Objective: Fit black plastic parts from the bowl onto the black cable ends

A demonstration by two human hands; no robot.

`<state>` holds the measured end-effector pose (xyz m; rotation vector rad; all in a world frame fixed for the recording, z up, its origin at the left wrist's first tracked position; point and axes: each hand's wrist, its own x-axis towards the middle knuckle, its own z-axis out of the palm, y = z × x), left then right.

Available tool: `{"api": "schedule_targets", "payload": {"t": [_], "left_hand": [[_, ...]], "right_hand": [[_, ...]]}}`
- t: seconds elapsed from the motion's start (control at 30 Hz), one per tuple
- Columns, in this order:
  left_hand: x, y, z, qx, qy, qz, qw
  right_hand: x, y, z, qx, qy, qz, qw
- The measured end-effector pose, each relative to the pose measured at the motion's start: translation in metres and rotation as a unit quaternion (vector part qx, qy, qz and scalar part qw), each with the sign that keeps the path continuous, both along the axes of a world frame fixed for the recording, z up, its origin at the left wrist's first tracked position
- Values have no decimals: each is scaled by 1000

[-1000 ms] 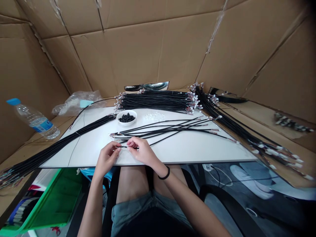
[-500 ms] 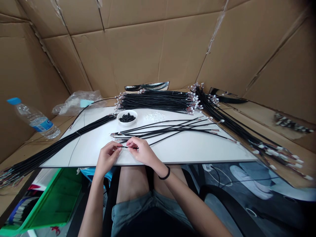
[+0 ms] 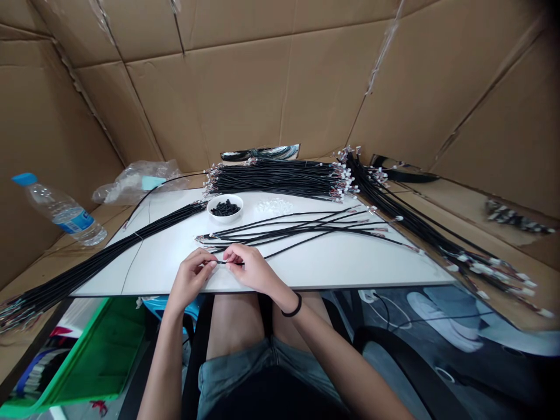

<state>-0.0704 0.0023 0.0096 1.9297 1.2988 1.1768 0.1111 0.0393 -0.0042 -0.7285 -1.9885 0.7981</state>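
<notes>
Cable (image 3: 221, 262) spans the small gap between left hand (image 3: 195, 274) and right hand (image 3: 250, 270) — each narrowed to a pinch on it — near the front edge of the table (image 3: 350, 265). Loose cables (image 3: 301, 232) lie just beyond; farther back, a bowl (image 3: 224, 220) holds black pieces (image 3: 225, 207), beside white bits (image 3: 275, 206).

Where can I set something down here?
Right of the right hand, the white board is bare between the loose cables and its near edge. Another patch lies between the left hand and the thin line. Crowded: the back, with bowl, pale pieces and cable stack.
</notes>
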Motion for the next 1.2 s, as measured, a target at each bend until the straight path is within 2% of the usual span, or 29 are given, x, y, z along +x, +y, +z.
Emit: {"api": "schedule_targets", "payload": {"t": [0.2, 0.53, 0.83, 1.0, 1.2], "left_hand": [[1, 0, 3, 9, 35, -2, 999], [5, 8, -3, 7, 56, 0, 998], [4, -1, 2, -21, -27, 9, 999], [-2, -4, 2, -49, -71, -13, 996], [-3, -4, 2, -66, -77, -34, 994]], "right_hand": [[1, -2, 2, 0, -9, 8, 1000], [1, -4, 4, 14, -16, 3, 1000], [-1, -3, 6, 20, 10, -8, 1000], [-1, -6, 11, 28, 8, -14, 999], [-2, -7, 16, 33, -26, 5, 999]]}}
